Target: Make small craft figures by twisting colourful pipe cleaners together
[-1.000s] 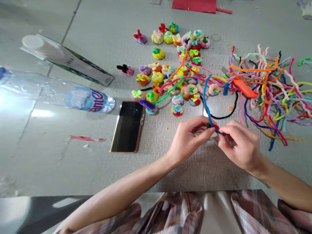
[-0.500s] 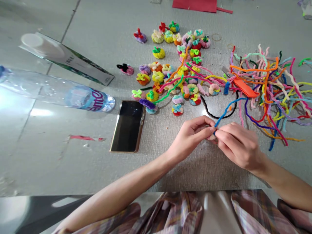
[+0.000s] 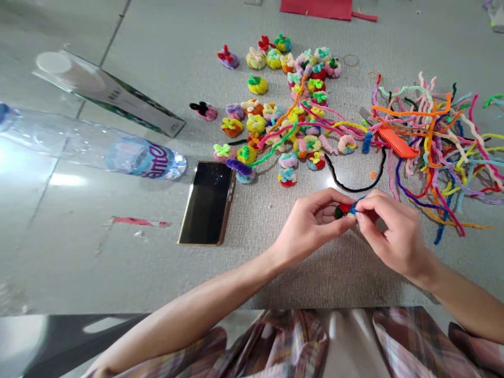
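Near the table's front edge, my left hand [image 3: 315, 218] pinches a small pipe-cleaner piece [image 3: 343, 209] with red and dark green showing. Much of that piece is covered by the fingers. My right hand [image 3: 389, 226] meets it from the right, its thumb and forefinger closed on a blue pipe cleaner [image 3: 354, 207] at the piece. Just beyond both hands lies a curved black pipe cleaner [image 3: 356, 190]. Several finished-looking pipe-cleaner pumpkins [image 3: 255, 123], many with bow-like tops, sit grouped farther off to the left.
A tangle of loose pipe cleaners [image 3: 437, 152] spreads on the right, with an orange-handled cutter [image 3: 394, 140] on it. To the left are a phone [image 3: 207, 205], a plastic bottle [image 3: 90, 142] and a tall carton [image 3: 118, 100]. Red paper [image 3: 317, 8] lies at the far edge.
The blue pipe cleaner's long free end no longer sticks up between my hands; it is now gathered at my fingers. My left hand has turned, so red and dark green show in it.
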`<state>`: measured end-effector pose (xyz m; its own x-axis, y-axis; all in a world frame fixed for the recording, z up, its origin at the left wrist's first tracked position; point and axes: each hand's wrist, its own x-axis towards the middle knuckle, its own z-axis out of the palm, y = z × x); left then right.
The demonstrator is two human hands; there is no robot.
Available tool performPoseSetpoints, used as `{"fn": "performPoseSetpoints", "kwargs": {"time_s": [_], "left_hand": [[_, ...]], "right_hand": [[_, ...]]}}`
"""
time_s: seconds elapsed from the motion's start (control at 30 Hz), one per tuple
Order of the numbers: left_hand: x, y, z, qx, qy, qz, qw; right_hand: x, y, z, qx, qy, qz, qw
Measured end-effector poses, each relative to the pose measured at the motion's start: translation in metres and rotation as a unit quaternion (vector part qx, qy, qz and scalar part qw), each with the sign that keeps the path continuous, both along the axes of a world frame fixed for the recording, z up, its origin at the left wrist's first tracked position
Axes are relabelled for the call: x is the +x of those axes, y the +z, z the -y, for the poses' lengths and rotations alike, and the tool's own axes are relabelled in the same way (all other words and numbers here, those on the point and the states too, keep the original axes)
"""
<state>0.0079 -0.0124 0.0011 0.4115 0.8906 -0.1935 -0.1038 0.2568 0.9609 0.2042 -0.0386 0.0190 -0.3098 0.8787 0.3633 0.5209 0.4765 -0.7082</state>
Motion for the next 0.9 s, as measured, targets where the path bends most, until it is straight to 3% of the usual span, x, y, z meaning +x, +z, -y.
{"fn": "performPoseSetpoints", "kwargs": {"time_s": [0.17,0.4,0.9], "left_hand": [[0.0014,-0.0065,0.0018,0.087,0.022,-0.074,0.993],[0.0,-0.0058,0.0066,0.277,0.021,-0.193,0.941],[-0.0012,-0.0052,0.0047,0.27,-0.003,-0.209,0.94]], "right_hand": [[0.0002,-0.0049,-0.0008,-0.029,-0.006,0.003,1.0],[-0.0045,-0.0087,0.003,-0.009,-0.022,0.055,0.998],[-0.0049,-0.0057,0.0023,0.136,0.014,0.221,0.966]]}}
